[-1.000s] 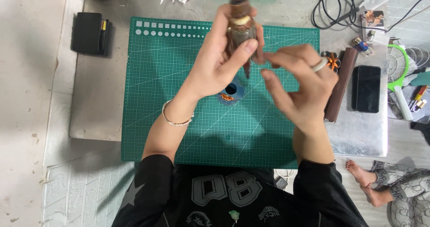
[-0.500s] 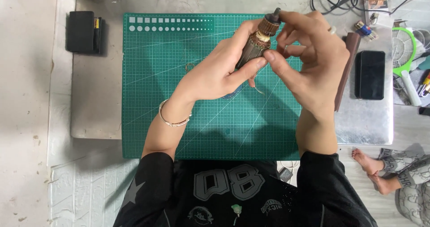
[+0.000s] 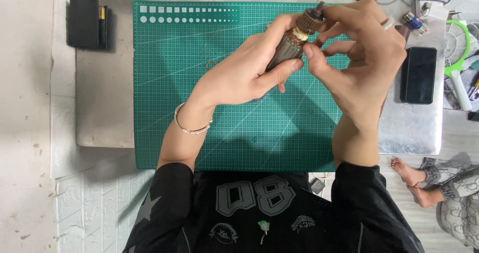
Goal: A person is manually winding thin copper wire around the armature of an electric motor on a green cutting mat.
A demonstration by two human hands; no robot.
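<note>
**Materials and surfaces**

The rotor looks like dull brown metal with fine ribs along its body, a pale ring near the top and a dark steel shaft end. The mat is matt green, probably rubbery plastic, smooth, with thin pale printed lines. The worktop under it is grey and rough, like stone or concrete, with small stains. The phone has a glossy black glass face. The bracelet on the left wrist is thin shiny metal. The sleeves are black matt cloth.
</note>
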